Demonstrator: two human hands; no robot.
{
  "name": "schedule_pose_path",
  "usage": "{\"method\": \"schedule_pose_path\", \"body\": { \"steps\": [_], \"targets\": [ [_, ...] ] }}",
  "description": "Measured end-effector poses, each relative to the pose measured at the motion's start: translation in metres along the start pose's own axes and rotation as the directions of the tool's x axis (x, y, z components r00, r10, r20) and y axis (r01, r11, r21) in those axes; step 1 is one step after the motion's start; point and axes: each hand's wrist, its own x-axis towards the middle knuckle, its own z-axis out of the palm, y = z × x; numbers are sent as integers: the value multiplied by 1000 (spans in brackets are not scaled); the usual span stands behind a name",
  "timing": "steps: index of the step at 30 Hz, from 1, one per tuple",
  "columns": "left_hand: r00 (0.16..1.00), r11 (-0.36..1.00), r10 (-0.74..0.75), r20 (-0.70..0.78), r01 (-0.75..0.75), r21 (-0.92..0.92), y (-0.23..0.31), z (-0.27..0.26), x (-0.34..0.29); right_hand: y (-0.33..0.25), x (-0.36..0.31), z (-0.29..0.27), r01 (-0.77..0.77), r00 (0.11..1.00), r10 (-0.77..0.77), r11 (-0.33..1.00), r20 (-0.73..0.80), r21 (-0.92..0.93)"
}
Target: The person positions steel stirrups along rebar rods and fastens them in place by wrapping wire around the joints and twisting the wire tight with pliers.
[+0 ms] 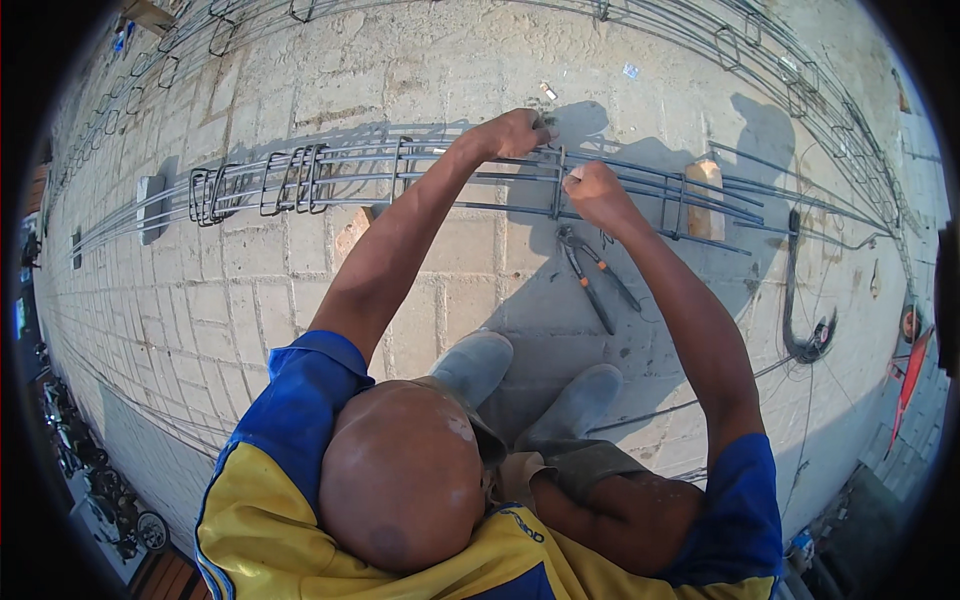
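Note:
A long cage of steel reinforcing bars (470,178) runs from left to right in front of me, with square stirrups around it. My left hand (515,133) is over the cage's far side, fingers curled just left of the top of one stirrup (557,190). My right hand (598,192) is closed, with its thumb and fingers pinched against the right side of that stirrup. What either hand grips is hidden or too thin to make out. Below the cage, near my right hand, a pair of pincers (590,272) with dark, orange-banded handles lies on the pavement.
Several stirrups (300,178) are bunched on the bars at the left. Blocks (152,208) (705,200) prop the cage near both ends. A dark bundle of wire (808,345) lies to the right. More bar cages (725,48) curve along the far side. My boots (575,405) stand on the paving.

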Motion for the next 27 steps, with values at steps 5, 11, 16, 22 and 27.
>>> {"method": "schedule_pose_path", "body": {
  "steps": [5,11,16,22,27],
  "targets": [
    [982,981,-180,48,176,78,-25,4,30,-43,10,9,15,999,-22,973,-28,-231],
    [988,995,-96,-119,99,18,-15,18,33,-48,5,3,30,999,-38,936,-17,-352],
    [990,975,52,-133,-79,-210,-6,24,24,-19,5,0,220,943,-311,854,-122,-472],
    [965,975,136,-225,-170,-142,-19,27,20,-23,36,-61,461,885,-405,708,228,-534],
    [984,985,-40,-171,10,-173,-2,23,13,15,85,-93,318,928,-372,759,23,-568]
  ]
}}
